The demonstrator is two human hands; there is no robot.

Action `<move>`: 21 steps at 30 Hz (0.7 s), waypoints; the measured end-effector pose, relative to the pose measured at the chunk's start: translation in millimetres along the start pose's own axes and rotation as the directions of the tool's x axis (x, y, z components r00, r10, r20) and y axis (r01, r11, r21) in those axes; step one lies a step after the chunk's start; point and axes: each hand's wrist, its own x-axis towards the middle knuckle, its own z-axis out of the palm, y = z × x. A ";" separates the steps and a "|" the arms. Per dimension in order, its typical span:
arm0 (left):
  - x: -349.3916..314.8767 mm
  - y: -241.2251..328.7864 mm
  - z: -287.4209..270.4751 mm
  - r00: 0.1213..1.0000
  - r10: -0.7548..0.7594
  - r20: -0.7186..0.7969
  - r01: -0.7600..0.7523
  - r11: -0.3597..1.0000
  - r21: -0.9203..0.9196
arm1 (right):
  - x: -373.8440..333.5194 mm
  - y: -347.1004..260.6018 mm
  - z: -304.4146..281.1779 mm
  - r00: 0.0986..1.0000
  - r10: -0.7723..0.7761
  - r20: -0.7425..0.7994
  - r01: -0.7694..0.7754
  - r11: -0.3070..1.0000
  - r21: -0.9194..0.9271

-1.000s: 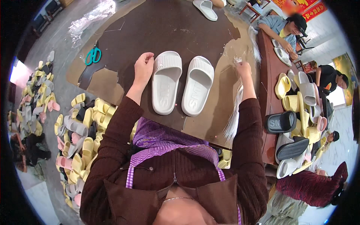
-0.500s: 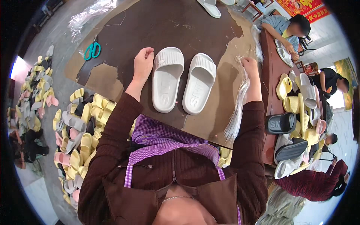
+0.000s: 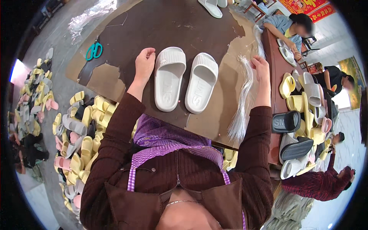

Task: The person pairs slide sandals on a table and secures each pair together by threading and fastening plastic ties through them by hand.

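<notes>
Side by side on the brown tabletop lie two light-grey slide slippers, the left slipper (image 3: 168, 90) and the right slipper (image 3: 199, 90), both with ribbed straps at the far end. My left hand (image 3: 145, 63) is beside the left slipper's strap, its fingers curled together; whatever they may pinch is too small to make out. On the right, a bundle of thin whitish strands (image 3: 242, 99) lies along the table. My right hand (image 3: 261, 69) is raised just right of the bundle's far end, fingertips pinched. Anything between them is too fine to tell.
Teal-handled scissors (image 3: 94, 50) lie at the table's far left. Another pale slipper pair (image 3: 211, 8) is at the far edge. Mixed slippers cover a red-brown table (image 3: 275, 76) on the right. A slipper heap (image 3: 82, 134) fills the left floor. A co-worker (image 3: 285, 28) handles slippers.
My right hand has moved right, away from the far end of the strand bundle. My left hand stays beside the left slipper, and the slippers keep their places on the table.
</notes>
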 end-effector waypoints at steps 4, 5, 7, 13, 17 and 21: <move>-0.9 -3.2 -0.9 1.000 0.015 -0.001 -0.015 1.000 0.014 | -5.3 -1.8 -7.8 0.999 0.034 -0.031 -0.034 0.999 -0.003; -0.9 -4.0 -0.8 1.000 0.023 0.000 -0.023 1.000 0.018 | -6.5 -1.4 -8.8 0.999 0.033 -0.031 -0.033 0.999 -0.004; -0.8 -3.7 -0.6 0.999 0.032 0.005 -0.032 0.999 0.020 | -9.9 -1.9 -11.7 1.000 0.017 -0.014 -0.018 0.998 -0.054; -2.8 1.2 -1.4 1.000 0.013 0.019 -0.013 1.000 0.023 | -17.9 -11.4 -20.8 0.997 0.056 0.056 -0.042 0.974 -0.224; -3.3 -0.2 -1.0 1.000 0.017 0.024 -0.017 1.000 0.000 | -21.6 -16.4 -22.7 0.999 0.017 -0.039 -0.021 0.994 -0.109; -1.7 -1.6 -0.7 1.000 0.024 0.017 -0.024 1.000 0.000 | -25.6 -22.9 -27.3 0.990 -0.022 -0.136 0.014 0.998 -0.057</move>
